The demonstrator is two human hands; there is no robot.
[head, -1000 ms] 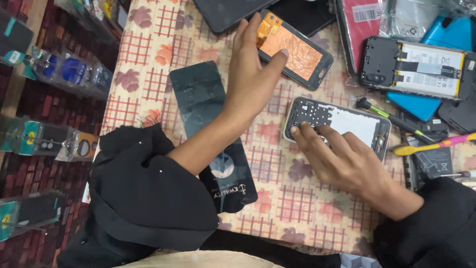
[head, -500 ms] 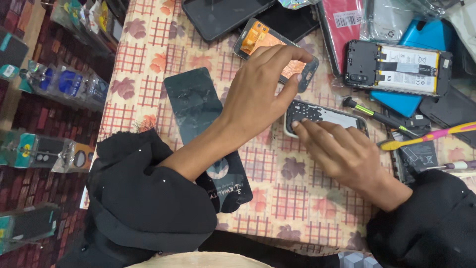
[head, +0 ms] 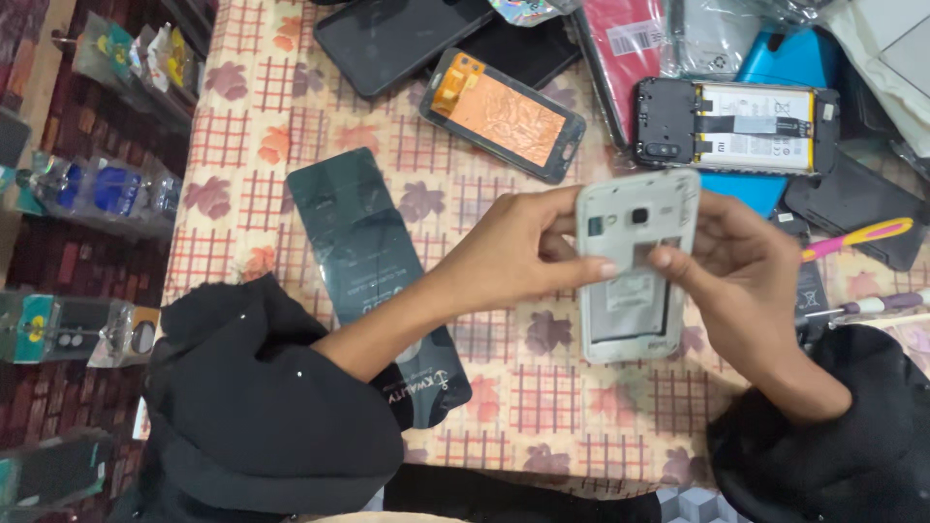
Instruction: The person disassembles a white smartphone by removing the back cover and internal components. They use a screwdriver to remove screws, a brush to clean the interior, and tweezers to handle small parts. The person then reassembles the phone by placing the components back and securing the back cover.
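Fingers [head: 542, 254] of left hand [head: 504, 257] and right hand [head: 741, 276] both gripping white phone frame [head: 635, 266], holding it lifted above checked tablecloth [head: 465, 174]. Hovering just below opened phone with exposed battery [head: 741, 126].

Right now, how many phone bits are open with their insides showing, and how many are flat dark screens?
Opened phones showing insides: 3 (white one held in both hands, copper-backed, black one with battery)
Flat dark screens or glass: 2
Total: 5
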